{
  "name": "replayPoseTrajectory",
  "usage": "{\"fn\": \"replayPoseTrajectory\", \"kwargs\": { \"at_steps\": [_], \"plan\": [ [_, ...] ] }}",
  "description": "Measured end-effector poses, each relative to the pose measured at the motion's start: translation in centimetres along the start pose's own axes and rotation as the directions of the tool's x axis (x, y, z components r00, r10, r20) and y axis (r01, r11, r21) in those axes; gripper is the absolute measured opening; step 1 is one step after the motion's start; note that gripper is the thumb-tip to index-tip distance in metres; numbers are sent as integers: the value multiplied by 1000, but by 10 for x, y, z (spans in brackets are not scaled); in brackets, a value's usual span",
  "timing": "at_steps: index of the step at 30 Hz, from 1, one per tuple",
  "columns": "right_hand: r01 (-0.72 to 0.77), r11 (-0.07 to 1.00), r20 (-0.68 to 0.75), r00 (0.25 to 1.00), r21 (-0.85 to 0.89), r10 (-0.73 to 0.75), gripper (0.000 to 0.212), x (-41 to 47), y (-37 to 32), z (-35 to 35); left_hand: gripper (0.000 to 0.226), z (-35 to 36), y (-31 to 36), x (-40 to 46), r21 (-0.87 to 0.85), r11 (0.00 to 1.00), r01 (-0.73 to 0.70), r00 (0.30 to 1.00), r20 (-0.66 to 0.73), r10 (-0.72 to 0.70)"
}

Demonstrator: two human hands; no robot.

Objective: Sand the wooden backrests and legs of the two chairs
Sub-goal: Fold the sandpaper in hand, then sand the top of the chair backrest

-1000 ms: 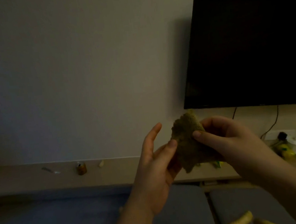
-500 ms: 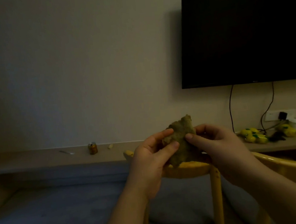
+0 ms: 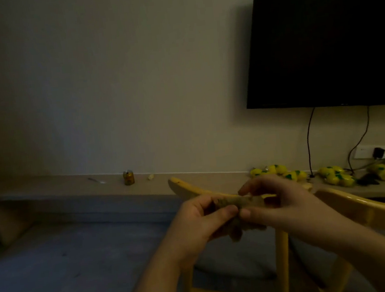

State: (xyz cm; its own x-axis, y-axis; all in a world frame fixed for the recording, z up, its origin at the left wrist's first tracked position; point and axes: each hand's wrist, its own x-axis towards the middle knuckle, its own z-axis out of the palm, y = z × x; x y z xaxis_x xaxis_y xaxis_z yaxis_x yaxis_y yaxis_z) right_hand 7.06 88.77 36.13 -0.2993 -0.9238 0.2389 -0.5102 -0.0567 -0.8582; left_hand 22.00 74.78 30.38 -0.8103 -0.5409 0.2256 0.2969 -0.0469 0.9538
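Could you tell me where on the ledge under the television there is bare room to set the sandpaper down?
The ledge is bare left of the can, past a small utensil. Under the television, yellow toys and cables crowd it.

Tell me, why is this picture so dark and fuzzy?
Head view: the room is dimly lit, so the hands, left hand and right hand, and the sanding pad look soft and grainy; the TV is plain black; the wall darkens toward the left.

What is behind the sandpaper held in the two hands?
Behind the sandpaper runs a curved wooden backrest. Its left end shows; both hands and the sandpaper cover its middle.
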Motion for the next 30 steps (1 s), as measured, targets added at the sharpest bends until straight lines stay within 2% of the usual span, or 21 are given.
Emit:
{"fn": "replayPoseTrajectory", "kwargs": {
  "at_steps": [1,3,7,9,11,13,16,19,22,25,30],
  "plan": [
    [-23,997,78,997,79,16,39,6,8,6,19,-5,-7,-1,-1,1000,19,1000,-7,-19],
    [-53,992,103,994,114,41,31,18,23,16,24,-16,-18,2,17,999,49,998,-50,-48],
    [-96,984,25,995,149,93,19,54,48,33,21,-45,-33,23,83,997,3,980,-197,13],
    [-71,994,-121,989,82,81,16,80,58,40,13,-65,-40,36,209,978,-26,947,-307,91],
    [-78,991,-349,936,-108,35,17,112,67,47,26,-94,-48,46,477,878,42,917,-367,156],
    [-88,955,-421,906,-284,-42,18,144,77,58,49,-127,-61,55,753,637,167,919,-352,175],
    [37,814,-249,943,-580,-221,13,189,100,81,81,-168,-84,76,921,318,223,960,-265,92],
    [176,625,-12,959,-760,-284,27,222,117,108,99,-193,-96,97,970,145,195,979,-201,28],
    [219,497,156,974,-840,-164,38,239,124,126,106,-203,-99,114,988,69,141,990,-143,12],
    [269,475,268,961,-838,-71,65,232,128,116,108,-205,-96,127,995,38,91,996,-91,1],
    [332,413,361,933,-848,-9,74,221,122,101,102,-207,-91,134,998,18,64,997,-63,-37]
  ]
}}
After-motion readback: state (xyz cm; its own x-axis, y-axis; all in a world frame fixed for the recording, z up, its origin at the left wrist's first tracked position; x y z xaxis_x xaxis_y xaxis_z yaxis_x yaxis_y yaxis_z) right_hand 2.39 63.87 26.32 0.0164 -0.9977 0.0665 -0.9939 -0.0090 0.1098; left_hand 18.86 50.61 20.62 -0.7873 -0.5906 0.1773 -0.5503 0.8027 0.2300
